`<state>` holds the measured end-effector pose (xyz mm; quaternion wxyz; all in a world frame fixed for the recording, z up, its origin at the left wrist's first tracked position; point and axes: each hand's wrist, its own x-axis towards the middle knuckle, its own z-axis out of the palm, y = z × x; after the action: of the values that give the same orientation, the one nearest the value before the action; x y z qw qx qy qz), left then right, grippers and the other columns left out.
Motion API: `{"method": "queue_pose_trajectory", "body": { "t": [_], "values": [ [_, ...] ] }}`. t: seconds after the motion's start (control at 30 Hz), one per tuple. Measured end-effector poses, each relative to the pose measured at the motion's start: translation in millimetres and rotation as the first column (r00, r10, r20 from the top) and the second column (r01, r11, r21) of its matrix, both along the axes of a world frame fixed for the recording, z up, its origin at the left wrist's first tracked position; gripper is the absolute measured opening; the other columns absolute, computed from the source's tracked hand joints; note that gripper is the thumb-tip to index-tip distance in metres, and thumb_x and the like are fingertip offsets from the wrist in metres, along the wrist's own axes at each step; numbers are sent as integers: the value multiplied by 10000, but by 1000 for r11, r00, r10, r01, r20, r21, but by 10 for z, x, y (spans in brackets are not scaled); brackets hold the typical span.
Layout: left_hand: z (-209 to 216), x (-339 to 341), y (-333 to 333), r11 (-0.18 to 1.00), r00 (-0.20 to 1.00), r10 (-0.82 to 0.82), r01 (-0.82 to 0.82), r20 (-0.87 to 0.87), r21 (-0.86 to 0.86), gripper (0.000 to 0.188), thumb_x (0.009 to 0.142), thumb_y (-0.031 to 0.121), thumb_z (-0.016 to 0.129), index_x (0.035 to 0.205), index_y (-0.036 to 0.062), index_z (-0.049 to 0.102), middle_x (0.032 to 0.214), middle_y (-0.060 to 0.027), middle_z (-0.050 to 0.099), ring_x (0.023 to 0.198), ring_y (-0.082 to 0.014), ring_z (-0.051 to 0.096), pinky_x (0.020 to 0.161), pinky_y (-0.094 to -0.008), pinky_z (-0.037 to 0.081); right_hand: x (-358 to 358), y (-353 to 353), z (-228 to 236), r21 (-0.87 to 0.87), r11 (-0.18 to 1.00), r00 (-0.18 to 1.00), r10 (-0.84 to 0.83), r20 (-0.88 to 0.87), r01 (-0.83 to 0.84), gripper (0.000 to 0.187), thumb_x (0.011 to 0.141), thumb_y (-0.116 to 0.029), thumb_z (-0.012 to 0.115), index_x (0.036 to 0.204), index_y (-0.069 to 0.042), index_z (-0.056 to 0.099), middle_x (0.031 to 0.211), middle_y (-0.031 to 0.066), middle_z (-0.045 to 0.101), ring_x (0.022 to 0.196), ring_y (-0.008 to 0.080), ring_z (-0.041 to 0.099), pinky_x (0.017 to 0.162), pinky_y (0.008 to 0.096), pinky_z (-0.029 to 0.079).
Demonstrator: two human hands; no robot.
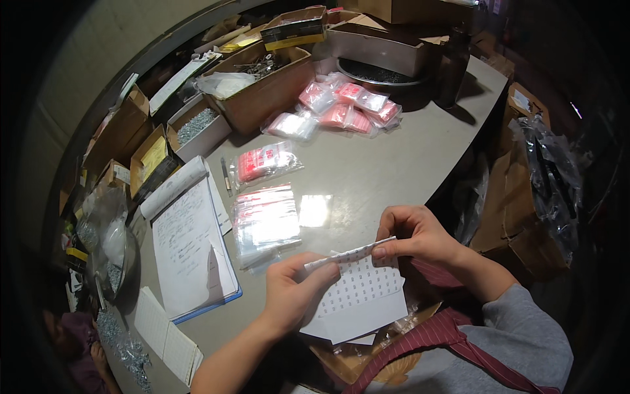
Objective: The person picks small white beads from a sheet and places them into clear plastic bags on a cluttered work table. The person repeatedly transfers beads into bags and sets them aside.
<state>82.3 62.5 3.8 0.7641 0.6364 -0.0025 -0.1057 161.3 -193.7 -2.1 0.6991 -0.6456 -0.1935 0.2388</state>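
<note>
Both my hands hold a white sheet of small printed labels [359, 287] near the table's front edge. My left hand [289, 290] pinches its upper left corner, thumb on top. At the upper right corner, my right hand [415, 234] grips the edge between thumb and curled fingers. The sheet's top edge is bent over toward me. Plain white paper [365, 320] shows below the printed rows, with more sheets partly hidden beneath. Beyond my left hand lies a stack of clear plastic bags [266, 220], and behind it a pack of red-printed bags [266, 162].
A clipboard with written pages [187, 246], a pen [226, 176] and a notebook [164, 335] lie left. Loose screws [125, 338] lie near another person [79, 345]. Behind are bagged packs [351, 108], a cardboard box [266, 95] and a dark bottle [454, 65]. Cartons [518, 203] stand right.
</note>
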Motion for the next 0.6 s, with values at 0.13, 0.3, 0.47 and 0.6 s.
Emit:
{"method": "queue_pose_trajectory", "body": {
  "t": [0.13,0.3,0.47,0.6],
  "values": [
    [-16,-33,-4,1000,1000,-8,8,-5,-9,153,948,39,708,1067,-56,722,937,-72,724,830,-106,651,737,-254,535,-12,-41,-40,13,1000,1000,-20,9,20,179,858,-71,815,850,-26,641,754,22,673,699,92,653,636,228,511],
    [-3,-75,13,993,991,114,-115,71,17,184,942,50,708,1106,-32,725,942,-64,728,809,-94,649,717,-241,528,-89,-212,-37,53,995,996,-85,26,84,171,901,-99,750,1019,-6,669,914,26,662,843,97,630,766,256,502],
    [-21,-78,59,994,972,103,-111,210,26,192,907,5,711,1092,-33,745,991,-104,737,839,-127,667,751,-258,529,-159,-322,-121,-17,999,967,-31,252,36,317,937,-120,715,1226,-16,636,1201,59,605,1098,122,588,960,301,478],
    [-26,-44,53,991,918,-26,-29,396,134,199,860,-31,725,1055,-38,763,1032,-153,739,888,-189,686,794,-304,538,-156,-233,-88,34,999,989,25,143,-30,322,925,-110,724,1222,-17,643,1194,59,624,1104,125,600,955,301,487]
  ]
}}
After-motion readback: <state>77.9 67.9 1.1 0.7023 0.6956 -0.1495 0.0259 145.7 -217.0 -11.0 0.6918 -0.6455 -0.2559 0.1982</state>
